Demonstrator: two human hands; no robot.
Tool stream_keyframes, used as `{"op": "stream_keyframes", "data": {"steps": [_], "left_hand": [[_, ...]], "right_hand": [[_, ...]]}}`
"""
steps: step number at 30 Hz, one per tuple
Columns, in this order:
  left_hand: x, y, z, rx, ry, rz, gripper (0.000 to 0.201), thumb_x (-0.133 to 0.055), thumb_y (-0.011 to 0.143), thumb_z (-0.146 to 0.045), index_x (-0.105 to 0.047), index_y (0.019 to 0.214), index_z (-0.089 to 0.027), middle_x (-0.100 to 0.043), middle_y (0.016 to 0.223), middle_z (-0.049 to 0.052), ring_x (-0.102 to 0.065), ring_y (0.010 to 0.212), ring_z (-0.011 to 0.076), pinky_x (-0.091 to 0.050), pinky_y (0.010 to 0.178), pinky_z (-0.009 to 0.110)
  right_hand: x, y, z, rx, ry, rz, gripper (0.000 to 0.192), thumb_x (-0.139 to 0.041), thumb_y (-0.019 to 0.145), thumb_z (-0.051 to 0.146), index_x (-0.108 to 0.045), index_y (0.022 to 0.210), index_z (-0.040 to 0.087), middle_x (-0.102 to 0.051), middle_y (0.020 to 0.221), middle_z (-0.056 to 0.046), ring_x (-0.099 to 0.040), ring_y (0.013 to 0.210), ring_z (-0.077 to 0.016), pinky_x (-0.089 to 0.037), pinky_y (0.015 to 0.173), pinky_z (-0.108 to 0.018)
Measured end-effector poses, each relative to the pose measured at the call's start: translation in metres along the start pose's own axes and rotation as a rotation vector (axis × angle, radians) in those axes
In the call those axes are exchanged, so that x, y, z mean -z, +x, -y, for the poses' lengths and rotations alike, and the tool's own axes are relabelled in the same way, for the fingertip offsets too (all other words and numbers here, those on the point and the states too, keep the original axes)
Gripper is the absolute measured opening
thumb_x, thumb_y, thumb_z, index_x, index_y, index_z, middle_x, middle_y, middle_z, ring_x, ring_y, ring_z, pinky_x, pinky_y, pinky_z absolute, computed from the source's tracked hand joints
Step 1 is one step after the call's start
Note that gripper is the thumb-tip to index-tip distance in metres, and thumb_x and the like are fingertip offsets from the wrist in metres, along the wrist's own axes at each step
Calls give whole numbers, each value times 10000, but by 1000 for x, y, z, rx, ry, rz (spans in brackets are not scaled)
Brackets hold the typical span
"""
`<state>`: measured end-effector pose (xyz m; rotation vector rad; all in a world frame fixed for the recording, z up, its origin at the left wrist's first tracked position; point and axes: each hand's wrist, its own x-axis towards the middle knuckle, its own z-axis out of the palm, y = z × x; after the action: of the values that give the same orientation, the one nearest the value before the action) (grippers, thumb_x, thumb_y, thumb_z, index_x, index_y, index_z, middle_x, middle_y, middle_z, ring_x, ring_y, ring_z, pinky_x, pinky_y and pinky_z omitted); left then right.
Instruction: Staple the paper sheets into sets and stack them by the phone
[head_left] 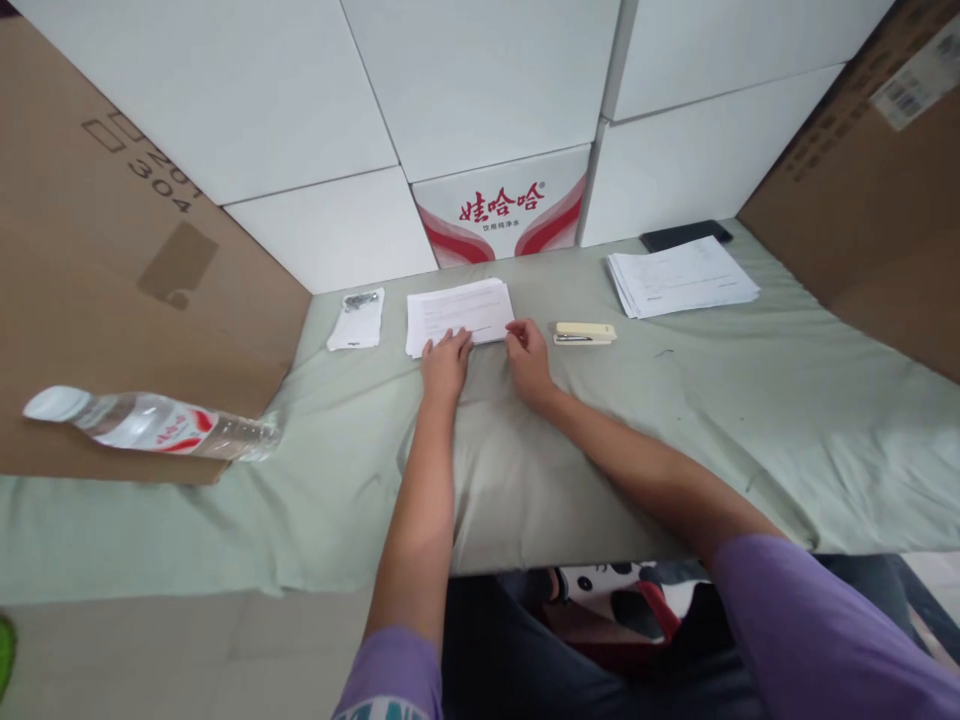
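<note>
We read red Chinese characters, 娃哈哈, on the white carton [501, 208] at the back of the desk [750, 420], with a smaller dark line beneath them that is too small to make out and red swooshes on either side; the bottle [150, 422] lying on its side at the left edge carries a red and white label whose writing we cannot read. The cardboard [112, 250] on the left shows dark printed digits, "304" under a row that looks like "201", and the box [870, 170] on the right has a white barcode sticker. Our hands rest on the near edge of the papers [459, 312], a small, neat white stack with faint printed lines, lying flat on the green cloth near the back of the desk, in front of the carton. The left hand [445, 364] lies fingers together, tips on the lower left edge of the stack; the right hand [527, 360] touches the lower right corner, fingers curled a little, neither one pinching anything we can see. A cream stapler [584, 332] lies just right of the right hand. A small packet [358, 319] lies left of the papers, and a second stack [679, 276] lies well to the right with a dark phone [685, 235] behind it.
</note>
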<state>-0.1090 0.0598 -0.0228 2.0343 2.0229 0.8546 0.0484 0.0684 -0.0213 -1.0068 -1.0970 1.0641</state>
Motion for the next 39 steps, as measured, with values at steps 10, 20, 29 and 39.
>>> {"op": "stream_keyframes", "data": {"steps": [10, 20, 29, 39], "left_hand": [[4, 2, 6, 82, 170, -149, 289, -508, 994, -339, -762, 1068, -224, -733, 812, 137, -653, 812, 291, -382, 743, 357], [4, 3, 11, 64, 152, -229, 300, -539, 967, -367, -800, 1025, -229, -728, 770, 120, -631, 754, 268, -361, 719, 350], [5, 2, 12, 88, 60, -254, 219, -620, 923, -368, -805, 952, -253, -750, 789, 96, -652, 777, 266, -364, 695, 332], [9, 0, 14, 24, -148, -288, 260, -569, 965, -401, -769, 967, -233, -778, 1008, 105, -694, 975, 273, -450, 845, 333]], "right_hand": [[6, 3, 3, -233, 141, -38, 161, -589, 809, 292, -510, 947, 265, -539, 819, 3, -502, 711, -149, -385, 546, -245], [8, 8, 8, -246, 190, -53, 181, -549, 769, 288, -485, 935, 254, -523, 817, 33, -389, 553, -88, -261, 448, -219], [12, 16, 24, -261, 256, -67, 193, -526, 743, 234, -475, 928, 252, -508, 751, 50, -382, 526, -81, -249, 429, -208], [15, 22, 31, -296, 247, -34, 171, -524, 759, 201, -464, 911, 253, -533, 707, 61, -403, 475, -71, -230, 406, -201]]}}
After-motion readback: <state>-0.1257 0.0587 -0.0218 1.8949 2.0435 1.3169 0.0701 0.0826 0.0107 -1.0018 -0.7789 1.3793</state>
